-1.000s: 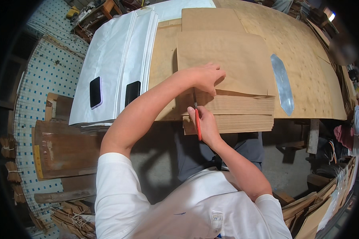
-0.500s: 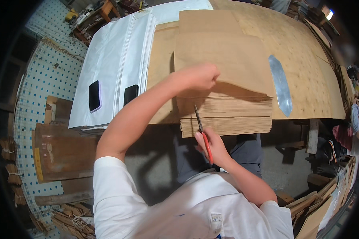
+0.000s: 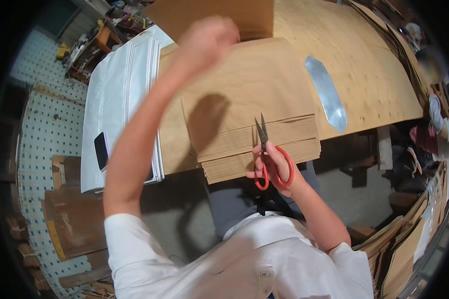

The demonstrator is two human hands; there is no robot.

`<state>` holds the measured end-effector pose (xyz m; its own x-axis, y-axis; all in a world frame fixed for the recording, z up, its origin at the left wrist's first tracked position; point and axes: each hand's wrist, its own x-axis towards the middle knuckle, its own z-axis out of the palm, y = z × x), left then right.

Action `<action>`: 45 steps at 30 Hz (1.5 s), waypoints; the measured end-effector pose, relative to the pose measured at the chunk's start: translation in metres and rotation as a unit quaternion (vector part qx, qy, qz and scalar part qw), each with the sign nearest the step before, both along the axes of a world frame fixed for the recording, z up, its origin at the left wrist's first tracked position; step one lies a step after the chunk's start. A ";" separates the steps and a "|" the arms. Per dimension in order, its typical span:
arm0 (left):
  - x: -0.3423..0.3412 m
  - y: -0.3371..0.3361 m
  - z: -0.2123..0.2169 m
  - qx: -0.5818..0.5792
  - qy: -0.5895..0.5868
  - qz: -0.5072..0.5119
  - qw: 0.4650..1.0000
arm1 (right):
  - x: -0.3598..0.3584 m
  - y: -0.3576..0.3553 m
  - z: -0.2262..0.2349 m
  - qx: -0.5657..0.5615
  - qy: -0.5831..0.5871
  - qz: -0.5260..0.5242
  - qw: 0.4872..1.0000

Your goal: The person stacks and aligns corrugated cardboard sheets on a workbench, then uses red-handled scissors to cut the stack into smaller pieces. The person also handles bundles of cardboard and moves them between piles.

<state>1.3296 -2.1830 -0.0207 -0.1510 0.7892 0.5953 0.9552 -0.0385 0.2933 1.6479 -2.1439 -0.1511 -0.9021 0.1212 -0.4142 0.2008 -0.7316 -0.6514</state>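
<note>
My right hand (image 3: pixel 279 167) holds scissors (image 3: pixel 263 137) with red handles; their dark blades are slightly apart and point away from me, over the stack's near edge. Blurred by motion, my left hand (image 3: pixel 212 42) is closed at the near edge of a brown paper sheet (image 3: pixel 254 17) at the far side of the table. Its fingertips are not clear. Between the hands lies a stack of brown paper (image 3: pixel 264 74), with its many near edges fanned out in steps and overhanging the table. The shadow of my left arm falls across it.
A wooden table (image 3: pixel 374 74) carries everything. To the right of the stack lies a flat grey strip with pointed ends (image 3: pixel 327 94). White sheets (image 3: pixel 110 89) are piled on the left, with a phone (image 3: pixel 101 149) on them. Cardboard pieces (image 3: pixel 419 239) stand at the lower right.
My left hand has swung away to the far left with the brown sheet. The scissors have turned in my right hand, and their blades have parted. The view has shifted.
</note>
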 end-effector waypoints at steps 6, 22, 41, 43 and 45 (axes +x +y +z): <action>0.096 -0.071 -0.105 -0.219 -0.053 0.079 0.971 | -0.016 0.005 -0.009 -0.133 -0.021 0.020 0.991; 0.099 -0.080 -0.113 -0.210 -0.106 0.096 0.967 | -0.032 0.011 -0.008 -0.097 0.054 0.030 0.993; 0.106 -0.082 -0.121 -0.143 -0.056 0.094 0.984 | 0.039 0.105 -0.001 0.369 -0.115 -0.012 0.922; 0.105 -0.081 -0.120 -0.138 -0.042 0.093 0.985 | 0.038 0.106 -0.008 0.381 -0.100 -0.036 0.918; 0.105 -0.081 -0.121 -0.137 -0.033 0.090 0.986 | 0.037 0.105 -0.009 0.387 -0.095 -0.046 0.916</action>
